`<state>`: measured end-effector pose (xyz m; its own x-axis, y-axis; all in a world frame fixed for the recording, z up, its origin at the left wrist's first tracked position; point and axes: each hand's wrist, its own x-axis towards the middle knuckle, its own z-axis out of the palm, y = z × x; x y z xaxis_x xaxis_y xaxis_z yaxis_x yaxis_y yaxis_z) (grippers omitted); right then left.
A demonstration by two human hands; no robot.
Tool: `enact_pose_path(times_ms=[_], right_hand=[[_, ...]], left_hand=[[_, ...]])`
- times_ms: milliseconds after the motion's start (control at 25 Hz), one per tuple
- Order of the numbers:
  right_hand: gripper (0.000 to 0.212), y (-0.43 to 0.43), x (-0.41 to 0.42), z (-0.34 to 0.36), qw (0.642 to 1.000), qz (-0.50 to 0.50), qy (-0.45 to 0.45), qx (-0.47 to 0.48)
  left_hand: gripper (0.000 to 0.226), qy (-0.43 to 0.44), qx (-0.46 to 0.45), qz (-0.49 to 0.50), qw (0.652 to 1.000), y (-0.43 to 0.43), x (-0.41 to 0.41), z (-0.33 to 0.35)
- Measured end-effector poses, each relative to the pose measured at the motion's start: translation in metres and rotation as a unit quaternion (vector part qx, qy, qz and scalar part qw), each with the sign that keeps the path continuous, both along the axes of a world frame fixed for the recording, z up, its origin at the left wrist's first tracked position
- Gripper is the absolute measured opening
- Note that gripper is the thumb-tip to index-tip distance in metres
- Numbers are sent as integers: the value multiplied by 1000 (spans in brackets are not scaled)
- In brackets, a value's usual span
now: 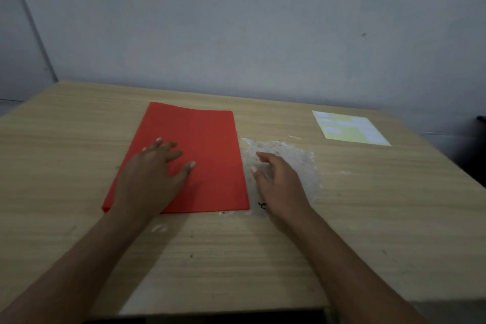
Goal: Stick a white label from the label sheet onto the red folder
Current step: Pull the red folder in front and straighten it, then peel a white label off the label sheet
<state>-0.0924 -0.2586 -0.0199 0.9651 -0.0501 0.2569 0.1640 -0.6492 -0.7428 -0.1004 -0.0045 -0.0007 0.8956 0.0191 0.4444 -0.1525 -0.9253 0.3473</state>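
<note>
The red folder (202, 155) lies flat on the wooden table (368, 218), left of centre. My left hand (155, 173) rests palm down on the folder's near left part, fingers spread. Just off the folder's right edge my right hand (278, 181) hovers over the table, fingers loosely apart and holding nothing. The label sheet (349, 127), pale yellow with white labels, lies at the far right of the table, well away from both hands.
A whitish worn patch (289, 155) marks the table surface under my right hand. A grey wall (236, 21) rises behind the table's far edge. The table's right edge drops off near a dark object (481, 119).
</note>
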Motion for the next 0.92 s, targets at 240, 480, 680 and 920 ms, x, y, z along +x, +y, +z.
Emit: enact_pose_path(times_ms=[240,480,680,920], right_hand=[[45,-79,23,5,991,-82,-11,-107],[50,-161,52,4,967,-144,14,-210],[51,-210,73,-2,956,-182,30,-229],[53,-248,95,-4,950,-196,26,-242]], left_hand=[[47,39,-15,-151,988,-110,56,-3],[56,111,22,-234,966,-229,109,-15],[62,142,34,-247,958,-299,141,-25],[67,138,58,-240,959,-344,178,-26]])
